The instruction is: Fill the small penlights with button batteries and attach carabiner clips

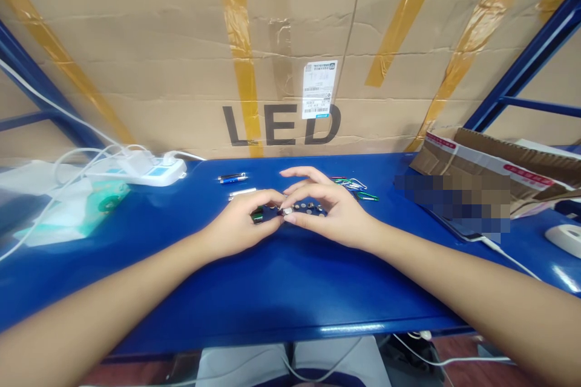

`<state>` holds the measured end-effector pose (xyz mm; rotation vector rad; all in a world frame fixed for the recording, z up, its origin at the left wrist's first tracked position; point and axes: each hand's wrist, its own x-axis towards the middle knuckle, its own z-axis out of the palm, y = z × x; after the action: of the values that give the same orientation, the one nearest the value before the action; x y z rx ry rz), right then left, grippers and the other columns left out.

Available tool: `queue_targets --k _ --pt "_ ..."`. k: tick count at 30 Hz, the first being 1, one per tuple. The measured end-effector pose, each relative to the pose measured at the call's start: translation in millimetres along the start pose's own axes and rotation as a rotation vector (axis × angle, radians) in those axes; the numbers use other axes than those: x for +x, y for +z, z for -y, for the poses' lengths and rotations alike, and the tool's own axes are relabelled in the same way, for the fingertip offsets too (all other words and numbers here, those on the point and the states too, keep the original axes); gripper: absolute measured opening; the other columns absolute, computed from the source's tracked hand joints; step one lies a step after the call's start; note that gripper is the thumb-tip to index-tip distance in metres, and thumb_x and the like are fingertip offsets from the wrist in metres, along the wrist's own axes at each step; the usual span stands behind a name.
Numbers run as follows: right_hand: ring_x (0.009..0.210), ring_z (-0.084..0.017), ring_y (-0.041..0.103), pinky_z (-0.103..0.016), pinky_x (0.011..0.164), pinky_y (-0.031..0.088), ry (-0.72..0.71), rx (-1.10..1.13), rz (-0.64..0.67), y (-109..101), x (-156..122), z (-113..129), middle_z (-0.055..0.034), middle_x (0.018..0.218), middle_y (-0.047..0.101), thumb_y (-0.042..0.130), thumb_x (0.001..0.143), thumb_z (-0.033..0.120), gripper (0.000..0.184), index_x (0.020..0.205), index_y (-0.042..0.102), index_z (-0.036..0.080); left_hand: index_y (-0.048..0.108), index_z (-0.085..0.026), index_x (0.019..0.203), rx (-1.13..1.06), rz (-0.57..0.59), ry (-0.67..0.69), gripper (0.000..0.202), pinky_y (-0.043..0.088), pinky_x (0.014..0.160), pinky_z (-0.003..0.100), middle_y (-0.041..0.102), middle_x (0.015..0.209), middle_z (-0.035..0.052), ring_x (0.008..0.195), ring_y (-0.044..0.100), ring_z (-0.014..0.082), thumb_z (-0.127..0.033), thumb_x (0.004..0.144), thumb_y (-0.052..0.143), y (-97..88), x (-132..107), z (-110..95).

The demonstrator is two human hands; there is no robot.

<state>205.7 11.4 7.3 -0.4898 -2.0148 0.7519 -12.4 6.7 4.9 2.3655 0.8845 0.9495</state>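
Both hands meet above the middle of the blue table, fingertips nearly touching. Thumb and forefinger of my right hand (pixel 329 202) are pinched on a small round silver disc (pixel 287 211), perhaps a button cell. My left hand (pixel 245 217) is also closed in a pinch at the same spot; what lies between its fingertips is small, dark and mostly hidden. Under and behind the hands lie several small round metal pieces (pixel 303 206). A small dark-green item (pixel 258 216) shows beside my left thumb. Behind my right hand are coloured metal clips (pixel 351 183), one of them a green clip (pixel 367 196).
Pen-like sticks (pixel 232 179) and a white stick (pixel 242 193) lie behind my left hand. Leftward are a power strip (pixel 170 170) with cables and a green-white packet (pixel 86 211). An open cardboard box (pixel 481 169) and a white mouse (pixel 565 236) stand right. A large carton (pixel 181 60) closes the back.
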Motion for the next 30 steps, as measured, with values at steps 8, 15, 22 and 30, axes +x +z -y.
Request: queue_targets --k 8,15,22,30 --pt "0.137 -0.026 0.046 -0.049 0.111 0.043 -0.002 -0.089 0.040 -2.8 -1.3 -2.0 -0.0110 0.134 0.055 0.072 0.084 0.018 0.027 0.109 0.065 0.024 0.068 -0.018 0.102 0.005 -0.010 -0.013 0.014 0.053 0.088 0.027 0.075 0.101 0.0032 0.093 0.070 0.0166 -0.020 0.088 0.065 1.3 0.3 0.8" --pt "0.122 -0.024 0.055 -0.048 0.105 0.046 -0.017 -0.073 0.020 -9.2 0.5 -3.3 -0.0108 0.123 0.056 0.065 0.088 0.020 0.013 0.100 0.062 0.022 0.070 -0.020 0.102 0.017 0.010 0.006 0.016 0.052 0.092 0.028 0.075 0.103 0.0029 0.097 0.069 0.0159 -0.016 0.087 0.064 2.1 -0.2 2.6" --pt "0.107 -0.023 0.058 -0.046 0.095 0.049 -0.285 -0.334 0.012 -8.1 -0.4 4.5 -0.0091 0.112 0.054 0.067 0.081 0.014 0.012 0.090 0.065 0.021 0.069 -0.019 0.101 0.034 0.001 0.005 0.014 0.053 0.089 0.028 0.074 0.101 0.0032 0.092 0.068 0.0155 -0.018 0.087 0.065 1.4 -0.4 1.4" --pt "0.106 -0.022 0.059 -0.044 0.092 0.048 -0.344 -0.606 0.022 -10.9 -1.9 4.8 -0.0082 0.114 0.059 0.062 0.089 0.020 0.008 0.092 0.068 0.025 0.069 -0.018 0.103 -0.034 0.009 -0.014 0.016 0.055 0.089 0.030 0.074 0.102 0.0052 0.093 0.069 0.0173 -0.025 0.089 0.066 1.5 0.1 -0.5"
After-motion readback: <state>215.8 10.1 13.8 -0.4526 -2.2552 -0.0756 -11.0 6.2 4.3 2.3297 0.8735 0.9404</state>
